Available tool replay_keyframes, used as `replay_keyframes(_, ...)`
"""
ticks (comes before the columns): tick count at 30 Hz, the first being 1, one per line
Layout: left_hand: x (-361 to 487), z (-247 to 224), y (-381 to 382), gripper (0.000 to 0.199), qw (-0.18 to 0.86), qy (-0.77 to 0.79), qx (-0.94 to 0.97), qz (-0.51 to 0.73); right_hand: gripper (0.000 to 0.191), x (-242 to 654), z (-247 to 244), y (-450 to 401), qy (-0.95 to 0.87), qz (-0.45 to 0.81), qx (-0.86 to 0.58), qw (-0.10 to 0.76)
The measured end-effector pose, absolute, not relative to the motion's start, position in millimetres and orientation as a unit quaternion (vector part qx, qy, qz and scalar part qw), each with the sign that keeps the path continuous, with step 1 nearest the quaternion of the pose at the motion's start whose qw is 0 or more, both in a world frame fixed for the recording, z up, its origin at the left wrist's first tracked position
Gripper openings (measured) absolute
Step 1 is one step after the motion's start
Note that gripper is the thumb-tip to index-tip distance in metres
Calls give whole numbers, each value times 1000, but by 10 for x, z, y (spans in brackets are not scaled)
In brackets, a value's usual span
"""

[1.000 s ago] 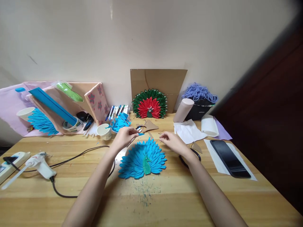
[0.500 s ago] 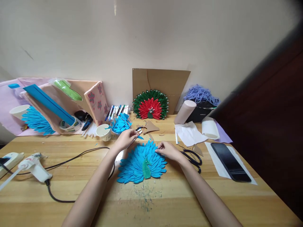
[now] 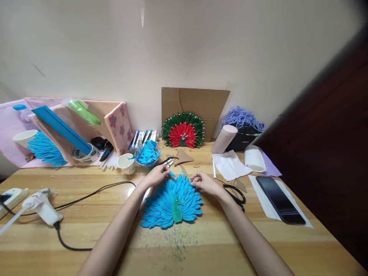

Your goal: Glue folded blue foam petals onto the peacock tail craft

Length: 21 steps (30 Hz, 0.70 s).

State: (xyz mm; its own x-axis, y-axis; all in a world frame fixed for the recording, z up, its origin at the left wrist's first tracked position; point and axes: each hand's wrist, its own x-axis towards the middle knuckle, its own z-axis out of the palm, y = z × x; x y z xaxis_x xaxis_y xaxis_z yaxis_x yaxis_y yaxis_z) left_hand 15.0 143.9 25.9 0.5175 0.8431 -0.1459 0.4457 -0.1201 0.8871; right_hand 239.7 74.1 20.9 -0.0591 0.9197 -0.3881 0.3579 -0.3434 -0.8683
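A pale, scuffed wall (image 3: 115,57) rises behind a light wood-grained table (image 3: 215,245) as soft light falls across the room; a dark reddish-brown surface (image 3: 330,153) slants along the right.

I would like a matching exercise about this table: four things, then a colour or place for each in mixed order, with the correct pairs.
1. nearer peacock
2. farther peacock
3. phone
4. glue gun

A. lying on white paper
B. mostly blue
C. white, on the left side
D. in front of cardboard

Pairs: 1-B, 2-D, 3-A, 4-C.
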Motion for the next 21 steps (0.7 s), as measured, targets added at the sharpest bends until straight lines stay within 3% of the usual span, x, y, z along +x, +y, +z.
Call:
replay_keyframes(9, 110, 475, 1387, 22, 544, 431, 699, 171, 19, 2330, 330, 719, -486, 560, -589, 321)
replay_keyframes(14, 84, 556, 1366, 27, 588, 438, 657, 172, 33, 2301, 320, 724, -469, 570, -571, 360)
replay_keyframes(21, 83, 661, 1342, 20, 600, 468, 615, 205, 52, 2232, 226, 695, -482, 646, -494, 325)
